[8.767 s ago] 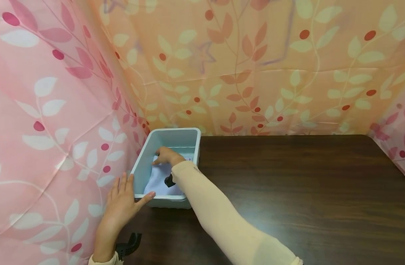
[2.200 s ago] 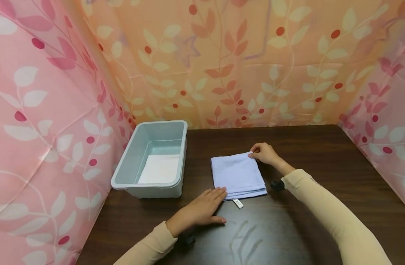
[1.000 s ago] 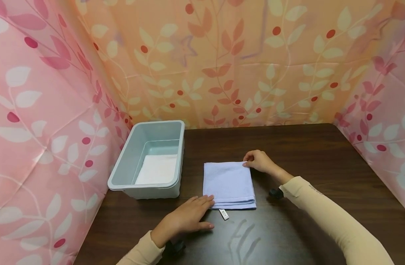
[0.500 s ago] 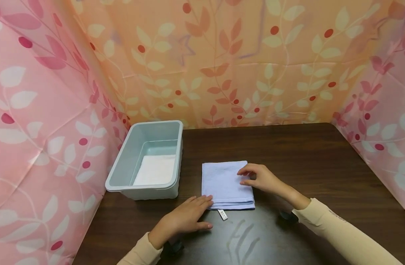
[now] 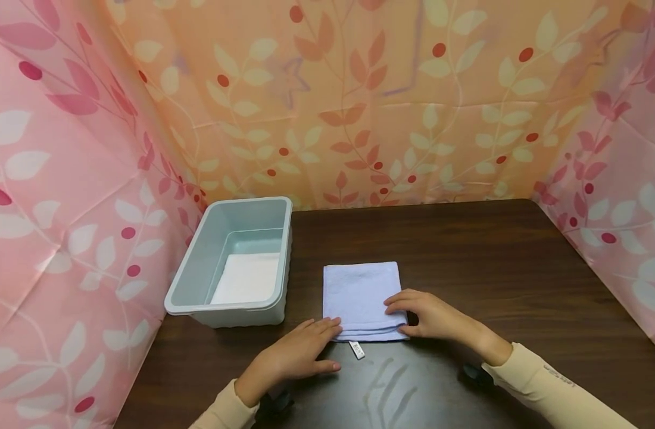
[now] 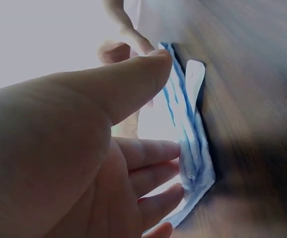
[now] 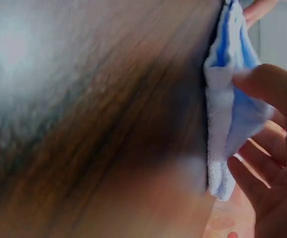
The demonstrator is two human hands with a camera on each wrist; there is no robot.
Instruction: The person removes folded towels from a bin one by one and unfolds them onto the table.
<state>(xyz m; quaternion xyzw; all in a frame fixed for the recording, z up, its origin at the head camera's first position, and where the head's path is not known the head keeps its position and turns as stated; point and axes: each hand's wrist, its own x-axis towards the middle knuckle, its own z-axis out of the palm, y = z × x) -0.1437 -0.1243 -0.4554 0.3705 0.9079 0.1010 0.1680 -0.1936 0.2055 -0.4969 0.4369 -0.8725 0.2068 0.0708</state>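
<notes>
A folded lavender towel (image 5: 354, 289) lies flat on the table, its stacked layers toward the near side. From under its near edge sticks a small white label (image 5: 356, 350). My left hand (image 5: 292, 357) rests with straight fingertips on the near left corner. At the near right part, my right hand (image 5: 440, 319) touches the towel with loosely bent fingers, the thumb by the corner. The left wrist view shows the towel's layered edge (image 6: 190, 144) beside the left fingertips. In the right wrist view, the right thumb and fingers lie along the towel's side (image 7: 220, 114).
A grey-blue plastic tub (image 5: 228, 308) stands on the left of the dark wooden table (image 5: 467, 250). Inside it lies a white folded cloth (image 5: 247, 277). Floral curtains (image 5: 359, 119) hang behind and at both sides.
The lavender cloth went from the tub to the table. My right hand let go of the far right corner and moved down to the near right one. The left hand stays at its corner.
</notes>
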